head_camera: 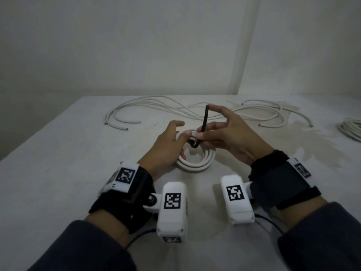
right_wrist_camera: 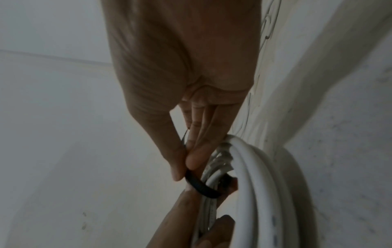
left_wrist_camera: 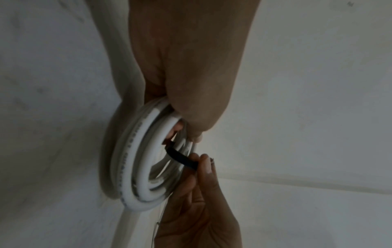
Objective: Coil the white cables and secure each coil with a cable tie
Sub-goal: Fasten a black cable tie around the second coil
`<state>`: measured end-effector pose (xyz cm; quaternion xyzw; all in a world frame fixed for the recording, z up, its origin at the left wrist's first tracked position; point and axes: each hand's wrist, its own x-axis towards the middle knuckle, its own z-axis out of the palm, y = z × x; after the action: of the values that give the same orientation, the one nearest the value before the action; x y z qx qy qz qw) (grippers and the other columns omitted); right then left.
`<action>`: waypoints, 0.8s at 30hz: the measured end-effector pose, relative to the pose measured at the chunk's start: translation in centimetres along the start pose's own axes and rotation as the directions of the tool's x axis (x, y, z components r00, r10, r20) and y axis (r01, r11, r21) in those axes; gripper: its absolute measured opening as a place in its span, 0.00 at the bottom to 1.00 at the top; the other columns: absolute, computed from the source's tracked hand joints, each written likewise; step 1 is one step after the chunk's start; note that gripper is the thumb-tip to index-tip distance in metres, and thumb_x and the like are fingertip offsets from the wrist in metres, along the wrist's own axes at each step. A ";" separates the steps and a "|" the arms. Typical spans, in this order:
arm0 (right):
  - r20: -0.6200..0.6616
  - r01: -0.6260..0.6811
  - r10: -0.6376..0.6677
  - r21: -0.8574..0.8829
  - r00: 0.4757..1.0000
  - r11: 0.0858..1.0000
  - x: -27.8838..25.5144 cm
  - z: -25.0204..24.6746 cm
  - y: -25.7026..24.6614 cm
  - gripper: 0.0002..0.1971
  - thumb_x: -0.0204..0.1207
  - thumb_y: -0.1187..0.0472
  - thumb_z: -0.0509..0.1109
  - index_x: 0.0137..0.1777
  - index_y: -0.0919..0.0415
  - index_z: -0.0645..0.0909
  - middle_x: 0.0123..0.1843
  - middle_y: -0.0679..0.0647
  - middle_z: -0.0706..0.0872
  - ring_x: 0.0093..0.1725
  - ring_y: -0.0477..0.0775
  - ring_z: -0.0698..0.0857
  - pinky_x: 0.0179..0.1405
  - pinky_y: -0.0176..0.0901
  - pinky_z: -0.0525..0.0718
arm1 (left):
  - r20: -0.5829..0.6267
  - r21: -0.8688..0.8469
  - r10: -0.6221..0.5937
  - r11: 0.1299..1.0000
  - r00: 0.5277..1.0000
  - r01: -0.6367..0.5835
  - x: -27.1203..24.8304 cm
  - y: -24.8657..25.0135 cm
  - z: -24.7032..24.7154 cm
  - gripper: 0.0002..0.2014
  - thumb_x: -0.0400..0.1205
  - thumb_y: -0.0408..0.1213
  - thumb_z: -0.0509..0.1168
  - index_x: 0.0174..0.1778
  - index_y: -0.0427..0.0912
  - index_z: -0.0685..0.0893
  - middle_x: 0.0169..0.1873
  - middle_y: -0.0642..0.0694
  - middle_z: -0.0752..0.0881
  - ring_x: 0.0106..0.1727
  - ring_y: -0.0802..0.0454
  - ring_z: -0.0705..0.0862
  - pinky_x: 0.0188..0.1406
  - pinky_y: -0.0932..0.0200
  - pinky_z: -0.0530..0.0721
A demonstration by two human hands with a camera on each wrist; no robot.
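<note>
far left of table (head_camera: 58,153): loose white cables (head_camera: 136,106) strewn along the back edge, long runs lying roughly left to right, cut ends turned toward the near side.

left of centre: left hand (head_camera: 168,145) curled round the left side of the coil (head_camera: 197,163), thumb and fingers gripping the bundled turns; same grip confirmed in the left wrist view, coil (left_wrist_camera: 135,167) seen nearly edge-on under the left hand (left_wrist_camera: 191,75).

centre: coil of white cable at mid-table, near side resting on the surface, loop plane close to flat, slightly raised at the far side where held.

centre right: black cable tie (head_camera: 204,124) hooked under the far part of the coil, long axis near upright, free end pointing up and away, lower end bent round the turns. seen passing round the bundle in the right wrist view, cable tie (right_wrist_camera: 199,184).

right of centre: right hand (head_camera: 230,133) pinching the tie between thumb and forefinger just above the coil, remaining fingers spread; pinch confirmed close up, right hand (right_wrist_camera: 180,83).

far right: second coil (head_camera: 349,130) of white cable at the table edge, well apart.
</note>
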<state>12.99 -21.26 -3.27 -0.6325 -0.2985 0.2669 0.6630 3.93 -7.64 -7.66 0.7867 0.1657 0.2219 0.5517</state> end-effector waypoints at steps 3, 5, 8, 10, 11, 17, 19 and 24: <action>-0.024 0.022 -0.022 0.007 0.999 1.000 0.1 -0.2 0.2 0.30 0.70 0.74 0.76 0.70 0.54 0.72 0.34 0.57 0.90 0.35 0.56 0.90 0.31 0.38 0.86 | 0.006 0.056 0.020 0.998 1.000 -0.021 0.0 0.2 -0.1 0.13 0.87 0.42 0.57 0.60 0.40 0.80 0.27 0.48 0.80 0.21 0.55 0.79 0.31 0.57 0.79; -0.013 0.040 -0.041 -0.021 0.999 0.999 0.1 -0.3 0.2 0.29 0.71 0.74 0.75 0.68 0.52 0.73 0.36 0.60 0.90 0.38 0.60 0.91 0.33 0.40 0.86 | 0.022 0.086 0.062 0.994 0.998 -0.064 -0.1 0.3 -0.2 0.13 0.87 0.40 0.56 0.55 0.37 0.83 0.26 0.50 0.80 0.22 0.54 0.78 0.34 0.54 0.79; 0.011 0.095 -0.095 -0.074 0.995 0.993 0.0 -0.3 0.2 0.27 0.68 0.73 0.77 0.62 0.50 0.74 0.39 0.63 0.90 0.38 0.58 0.90 0.38 0.43 0.87 | 0.027 0.108 0.085 0.990 0.996 -0.087 -0.1 0.5 -0.2 0.13 0.87 0.39 0.56 0.54 0.37 0.85 0.24 0.52 0.79 0.20 0.55 0.77 0.32 0.57 0.79; 0.033 0.139 -0.137 -0.097 0.990 0.985 0.1 -0.2 0.2 0.27 0.66 0.73 0.79 0.60 0.51 0.74 0.39 0.62 0.91 0.38 0.56 0.89 0.41 0.42 0.87 | 0.037 0.131 0.103 0.986 0.994 -0.107 0.0 0.6 -0.3 0.13 0.88 0.39 0.56 0.54 0.39 0.85 0.25 0.52 0.80 0.20 0.56 0.78 0.28 0.63 0.78; 0.045 0.158 -0.153 -0.112 0.987 0.981 0.1 -0.3 0.3 0.27 0.65 0.72 0.80 0.59 0.51 0.74 0.39 0.61 0.91 0.37 0.54 0.89 0.41 0.40 0.86 | 0.042 0.146 0.112 0.982 0.993 -0.117 0.0 0.7 -0.4 0.13 0.88 0.39 0.56 0.54 0.40 0.85 0.25 0.53 0.81 0.19 0.57 0.78 0.26 0.64 0.77; 0.066 0.285 -0.277 -0.175 0.959 0.942 0.5 -0.5 0.5 0.17 0.61 0.77 0.80 0.45 0.62 0.81 0.39 0.56 0.92 0.39 0.49 0.87 0.43 0.34 0.81 | 0.059 0.136 0.119 0.983 0.991 -0.126 -0.2 0.7 -0.6 0.13 0.88 0.42 0.56 0.50 0.44 0.85 0.20 0.49 0.79 0.22 0.55 0.80 0.28 0.65 0.76; 0.101 0.324 -0.310 -0.190 0.945 0.927 0.5 -0.6 0.7 0.11 0.61 0.78 0.79 0.39 0.65 0.84 0.38 0.58 0.91 0.42 0.54 0.89 0.45 0.38 0.84 | 0.057 0.123 0.111 0.985 0.992 -0.117 -0.2 0.7 -0.7 0.13 0.87 0.42 0.56 0.49 0.46 0.85 0.20 0.48 0.79 0.22 0.55 0.80 0.28 0.64 0.76; 0.076 0.315 -0.305 -0.238 0.949 0.919 1.1 -1.0 1.2 0.16 0.58 0.76 0.82 0.26 0.53 0.86 0.44 0.45 0.88 0.52 0.46 0.85 0.56 0.39 0.79 | 0.064 0.129 0.101 0.986 0.993 -0.109 -0.1 0.6 -0.6 0.14 0.88 0.42 0.56 0.57 0.46 0.86 0.22 0.48 0.82 0.21 0.58 0.79 0.30 0.62 0.78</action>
<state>14.48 -21.11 -4.47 -0.6497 -0.4382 0.1313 0.6072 3.50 -7.41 -6.89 0.8352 0.1227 0.2166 0.4903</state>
